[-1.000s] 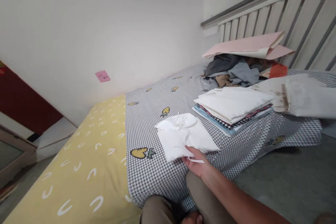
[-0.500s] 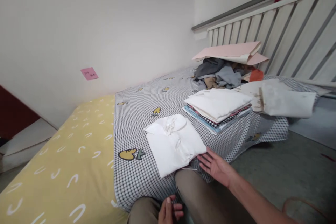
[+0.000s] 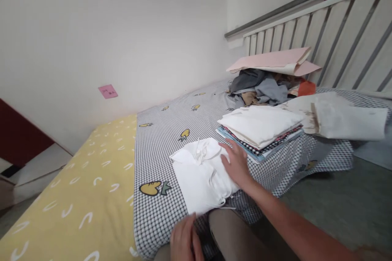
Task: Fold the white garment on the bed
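White cloth, folded into a flat bundle (image 3: pixel 202 175) with thin ties knotted at its top, lies on the checked sheet (image 3: pixel 171 130) of the bed in the head view, near the bed's front edge. The right hand (image 3: pixel 236 164) rests palm down on the right part of this bundle, fingers spread and flat, gripping nothing. The left hand (image 3: pixel 184 239) sits low at the bottom of the picture, just below the bundle's near edge, beside the person's knee in tan trousers (image 3: pixel 235 236); its fingers lie loosely together and it holds nothing that can be seen.

Just right of the bundle, close to the right hand's fingertips, stands a stack of folded clothes (image 3: pixel 260 130): a white piece on top, then red-patterned, checked and pale blue layers beneath. Behind the stack is a loose heap of grey and tan clothes (image 3: pixel 260 87), with pink sheets of card (image 3: pixel 272 60) lying over it and an orange item beside it. To the right, a crumpled off-white cloth (image 3: pixel 339 116) with brown marks hangs toward the bed's edge. A yellow sheet (image 3: pixel 92 179) with white curved marks covers the left part of the bed. A pink note (image 3: pixel 108 91) sticks on the white wall, and a slatted rail (image 3: pixel 321 24) runs behind the bed at the right.
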{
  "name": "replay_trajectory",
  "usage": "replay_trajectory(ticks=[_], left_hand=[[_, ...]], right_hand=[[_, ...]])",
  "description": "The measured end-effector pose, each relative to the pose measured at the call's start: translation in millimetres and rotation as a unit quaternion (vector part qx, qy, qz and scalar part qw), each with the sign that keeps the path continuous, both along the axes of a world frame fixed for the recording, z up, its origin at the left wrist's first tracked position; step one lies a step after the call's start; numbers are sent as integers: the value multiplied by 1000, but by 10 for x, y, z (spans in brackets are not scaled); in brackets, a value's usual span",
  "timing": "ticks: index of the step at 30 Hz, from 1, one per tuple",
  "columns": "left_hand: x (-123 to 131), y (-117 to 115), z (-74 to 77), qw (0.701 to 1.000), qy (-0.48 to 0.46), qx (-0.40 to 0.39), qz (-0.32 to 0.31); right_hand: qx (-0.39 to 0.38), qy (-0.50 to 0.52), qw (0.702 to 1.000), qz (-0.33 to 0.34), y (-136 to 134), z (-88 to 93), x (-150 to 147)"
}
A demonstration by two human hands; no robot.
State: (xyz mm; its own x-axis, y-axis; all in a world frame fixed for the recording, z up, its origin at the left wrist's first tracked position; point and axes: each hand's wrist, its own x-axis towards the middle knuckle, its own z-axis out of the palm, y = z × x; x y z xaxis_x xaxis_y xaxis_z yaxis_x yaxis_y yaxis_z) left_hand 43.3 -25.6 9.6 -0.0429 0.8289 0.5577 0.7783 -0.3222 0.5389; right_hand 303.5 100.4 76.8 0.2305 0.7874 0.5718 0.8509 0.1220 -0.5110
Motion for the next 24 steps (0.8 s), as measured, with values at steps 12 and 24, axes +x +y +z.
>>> replay_trajectory(ticks=[12, 24], left_hand=[[290, 777, -247, 953, 298, -49, 3], [176, 771, -137, 972, 215, -93, -23]], right_hand=[[-176, -109, 977, 61, 540, -665, -302], [-138, -97, 984, 54, 537, -704, -348]])
